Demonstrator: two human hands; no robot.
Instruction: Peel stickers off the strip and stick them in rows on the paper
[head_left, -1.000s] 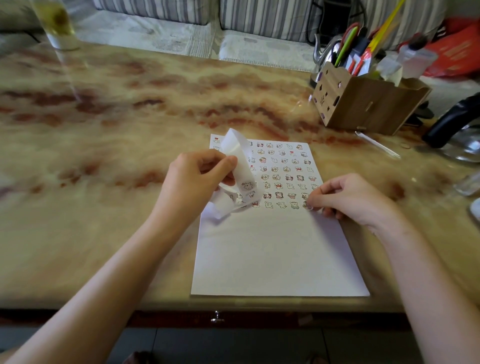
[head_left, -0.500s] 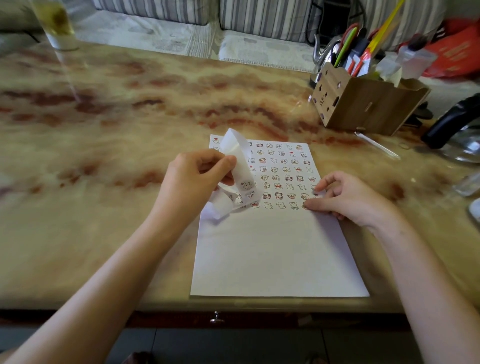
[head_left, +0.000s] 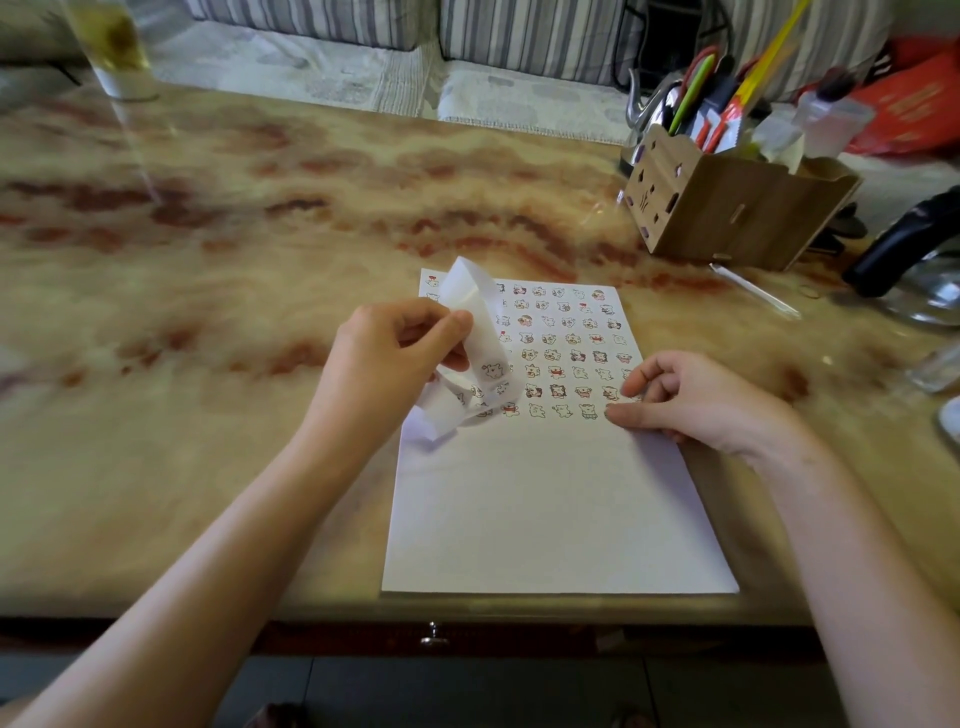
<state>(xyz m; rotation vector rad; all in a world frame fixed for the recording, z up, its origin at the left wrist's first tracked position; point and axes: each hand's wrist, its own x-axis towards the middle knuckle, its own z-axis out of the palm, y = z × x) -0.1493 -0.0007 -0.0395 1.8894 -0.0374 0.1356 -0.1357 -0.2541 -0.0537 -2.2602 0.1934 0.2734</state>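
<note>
The left hand (head_left: 389, 364) is pinching the curled sticker strip (head_left: 480, 312) in its grip just left of centre, above the paper's (head_left: 545, 509) left edge, while the right hand (head_left: 706, 400), holding nothing, is pressing an outstretched index finger (head_left: 636, 419) onto the paper's lowest sticker row (head_left: 561, 410), centre right.

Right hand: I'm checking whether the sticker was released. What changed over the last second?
The right hand loosened its pinch at the right end of the bottom sticker row; its index finger lifted while the thumb stays on the paper. The left hand still grips the strip, unmoved.
</note>
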